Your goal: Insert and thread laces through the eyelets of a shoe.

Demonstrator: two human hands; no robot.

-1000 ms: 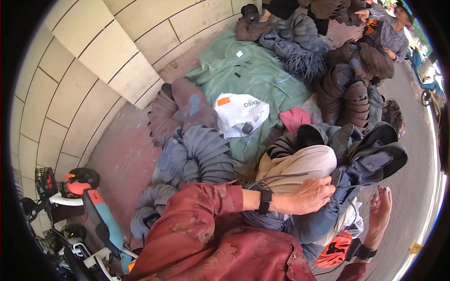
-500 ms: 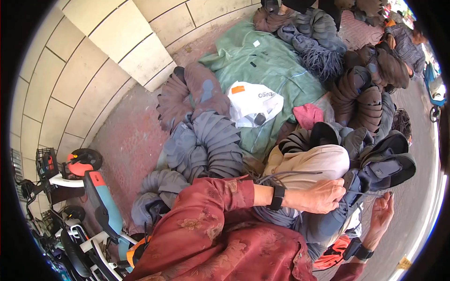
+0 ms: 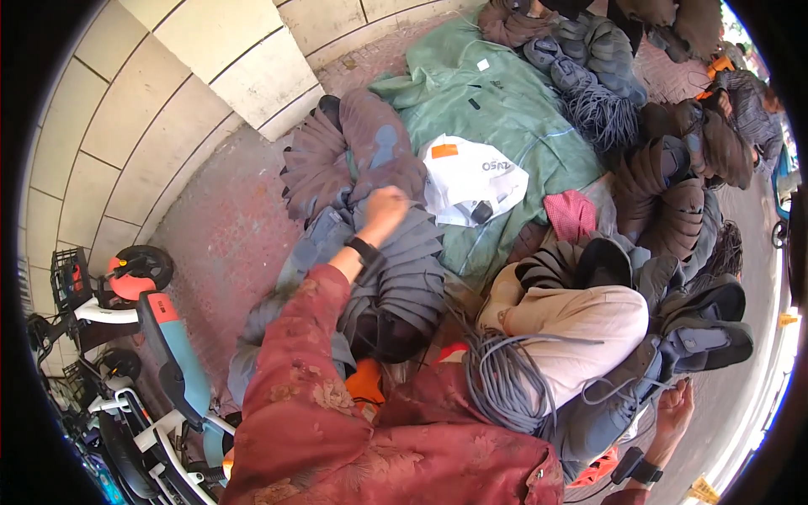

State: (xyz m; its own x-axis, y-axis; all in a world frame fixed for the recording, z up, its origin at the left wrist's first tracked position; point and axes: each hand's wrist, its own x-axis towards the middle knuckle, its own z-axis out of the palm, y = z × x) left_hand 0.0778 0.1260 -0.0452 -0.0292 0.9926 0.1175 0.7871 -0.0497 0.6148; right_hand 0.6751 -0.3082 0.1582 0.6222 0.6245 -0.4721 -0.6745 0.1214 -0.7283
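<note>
My left hand (image 3: 385,210), blurred by motion, is closed in a loose fist above the nested stack of grey shoe uppers (image 3: 412,252); anything in its fingers is hidden. At the lower right my right hand (image 3: 673,410) has its fingers curled and pinched together, beside a grey-blue shoe upper (image 3: 619,379) propped against my leg. What the right fingertips hold is too small to make out. A thin grey lace (image 3: 602,389) loops loosely on that upper. A coiled bundle of grey laces (image 3: 505,374) hangs over my beige-trousered leg (image 3: 581,324).
Brown shoe uppers (image 3: 379,156) are stacked beyond my left hand. A white plastic bag (image 3: 475,181) lies on the green sheet (image 3: 471,93). More brown stacks (image 3: 656,194) stand at right, where another person (image 3: 741,109) sits. Parked scooters (image 3: 172,362) line the left, near a tiled wall (image 3: 168,109).
My left hand has swung left and away from the upper on my leg to over the grey stack. The right hand has dropped slightly lower. The lace bundle has come into view.
</note>
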